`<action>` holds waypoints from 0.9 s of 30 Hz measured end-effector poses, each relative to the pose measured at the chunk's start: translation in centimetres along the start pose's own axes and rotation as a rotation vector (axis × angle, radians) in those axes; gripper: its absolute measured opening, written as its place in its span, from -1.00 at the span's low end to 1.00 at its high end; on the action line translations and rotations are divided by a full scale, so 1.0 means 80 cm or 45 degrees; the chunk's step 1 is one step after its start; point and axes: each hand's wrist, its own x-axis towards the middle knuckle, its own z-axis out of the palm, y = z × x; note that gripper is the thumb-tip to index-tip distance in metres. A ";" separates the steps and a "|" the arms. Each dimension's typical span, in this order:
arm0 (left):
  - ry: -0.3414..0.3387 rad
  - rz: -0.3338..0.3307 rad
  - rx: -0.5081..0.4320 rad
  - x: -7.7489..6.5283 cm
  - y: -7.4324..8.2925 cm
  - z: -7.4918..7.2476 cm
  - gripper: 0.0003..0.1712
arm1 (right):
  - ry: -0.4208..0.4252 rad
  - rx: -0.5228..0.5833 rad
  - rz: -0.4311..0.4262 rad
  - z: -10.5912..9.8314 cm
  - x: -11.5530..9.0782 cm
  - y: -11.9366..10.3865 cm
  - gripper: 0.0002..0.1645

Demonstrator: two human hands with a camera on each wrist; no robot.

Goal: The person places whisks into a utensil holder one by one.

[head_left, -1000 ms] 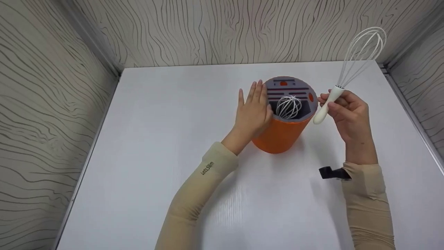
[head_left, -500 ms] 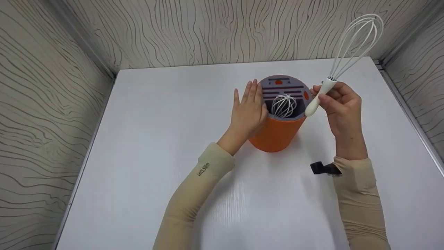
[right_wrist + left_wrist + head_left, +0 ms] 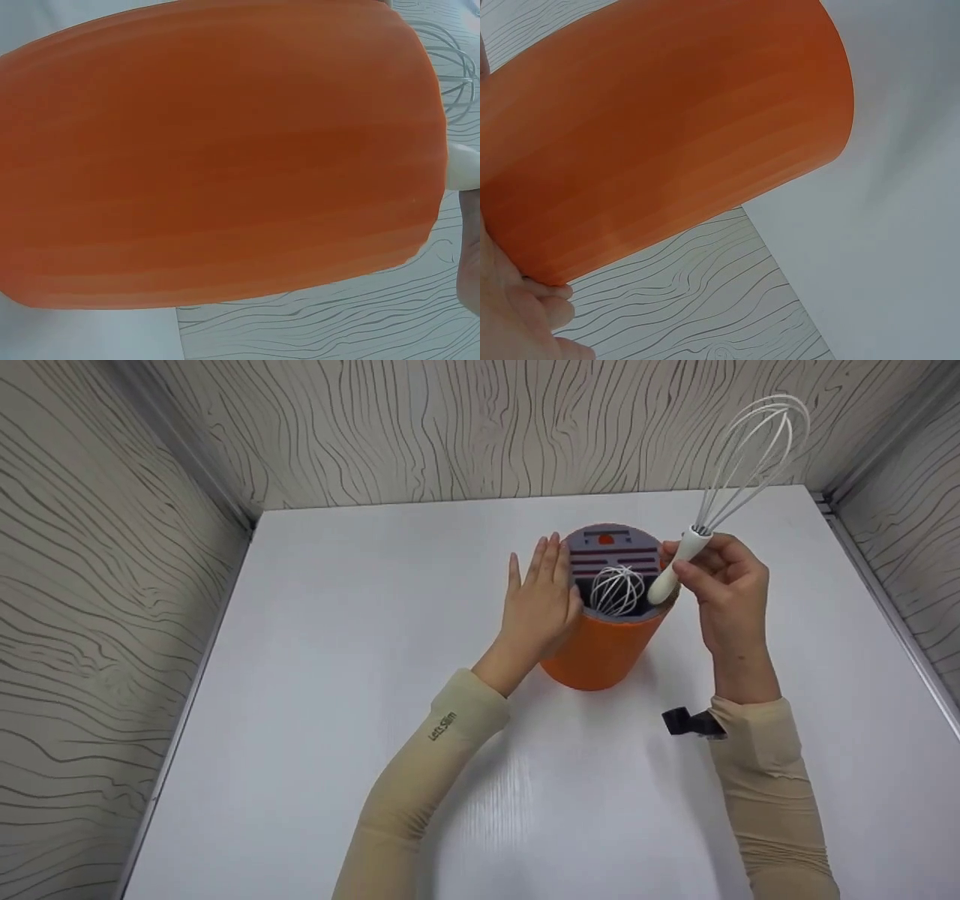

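Observation:
In the head view an orange utensil holder (image 3: 607, 652) with a grey slotted top stands upright on the white table. White wires of one whisk (image 3: 618, 589) rise from its large dark compartment. My left hand (image 3: 535, 611) rests against the holder's left side, fingers straight along the rim. My right hand (image 3: 729, 596) pinches a second whisk (image 3: 684, 551) by its cream handle, wires pointing up. The handle's rounded end hangs over the right part of that compartment. Orange wall fills most of both wrist views; the handle (image 3: 462, 166) shows past the rim in the right wrist view.
The white table (image 3: 360, 660) reaches to wood-patterned panels (image 3: 420, 431) at the back and both sides. A black strap with a small block (image 3: 694, 723) is on the right wrist.
My right hand has moved left with the whisk, taking the handle's end from beside the holder to over its compartment. The left hand stays on the holder.

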 end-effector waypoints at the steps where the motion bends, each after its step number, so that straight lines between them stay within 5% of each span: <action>1: -0.002 0.001 0.002 0.000 0.000 0.000 -0.32 | -0.003 -0.014 0.003 0.000 0.000 0.001 -0.72; 10: -0.010 0.007 -0.003 -0.001 0.001 0.001 -0.32 | 0.017 -0.187 0.000 -0.002 0.002 0.010 -0.74; 17: 0.092 0.030 0.054 -0.001 0.000 0.001 -0.34 | 0.032 -0.114 0.016 -0.003 0.004 0.011 -0.74; 27: 0.084 0.021 0.041 -0.001 0.000 0.002 -0.34 | 0.081 -0.155 0.033 -0.002 0.005 0.010 -0.76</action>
